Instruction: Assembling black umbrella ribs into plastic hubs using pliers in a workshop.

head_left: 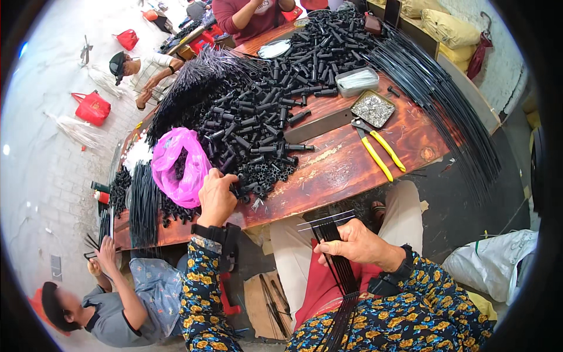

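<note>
R hand (pixel 356 242) w/ slim rods (pixel 328 232); L hand (pixel 216 197) nr cogged pcs (pixel 273 171)

ok so the top (pixel 381 322) is loud: dark sleeves (pixel 202 287) covered in yellow-orange flowers with blue bits mixed in, greyish cuff (pixel 206 243) on the left one, chunky black straps (pixel 392 277) on both wrists, left hand (pixel 217 196) and right hand (pixel 358 243) bare, beige trousers (pixel 406 220), plus red cloth (pixel 305 290) over the lap
</note>
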`<state>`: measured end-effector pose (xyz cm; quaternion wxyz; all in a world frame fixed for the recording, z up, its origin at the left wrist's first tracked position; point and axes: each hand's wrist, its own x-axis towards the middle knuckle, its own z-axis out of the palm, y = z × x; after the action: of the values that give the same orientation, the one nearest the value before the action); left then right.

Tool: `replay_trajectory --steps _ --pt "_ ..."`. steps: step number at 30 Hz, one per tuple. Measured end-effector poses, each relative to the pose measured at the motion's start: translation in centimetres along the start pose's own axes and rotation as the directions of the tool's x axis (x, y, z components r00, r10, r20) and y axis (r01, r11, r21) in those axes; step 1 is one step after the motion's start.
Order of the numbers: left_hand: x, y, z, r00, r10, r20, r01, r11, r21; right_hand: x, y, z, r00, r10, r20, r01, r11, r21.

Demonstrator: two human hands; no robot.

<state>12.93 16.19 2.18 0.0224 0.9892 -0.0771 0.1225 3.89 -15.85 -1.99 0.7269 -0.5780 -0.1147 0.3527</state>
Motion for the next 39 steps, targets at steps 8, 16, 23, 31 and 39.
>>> replay_trajectory --steps 8,16,23,31,39 --pt "1.4 -0.7 1.4 0.999 0.002 -0.032 -0.003 1.0 -0.028 -0.4 0.3 0.1 0.999 -0.027 -0.037 0.026 0.999 -0.021" --pt "-3.1 -0.2 -1.5 0.767 -0.638 0.063 0.068 -0.017 -0.998 -0.4 1.0 0.0 0.998 -0.05 -0.038 0.05 0.999 -0.02" --pt "-7.0 2.6 3.8 0.874 -0.38 -0.302 0.178 0.83 -0.529 -0.4 0.1 0.6 0.999 -0.024 -0.044 0.023 1.0 -0.017" --pt "-5.9 2.8 4.4 0.906 -0.335 -0.259 0.309 0.941 -0.137 -0.2 1.1 0.3 0.996 -0.087 -0.037 0.082 0.99 -0.113" --pt "-6.0 3.7 5.2 0.897 -0.338 -0.286 0.309 0.94 -0.14 -0.5 0.0 0.5 0.99 -0.141 0.004 0.14 0.977 -0.158"
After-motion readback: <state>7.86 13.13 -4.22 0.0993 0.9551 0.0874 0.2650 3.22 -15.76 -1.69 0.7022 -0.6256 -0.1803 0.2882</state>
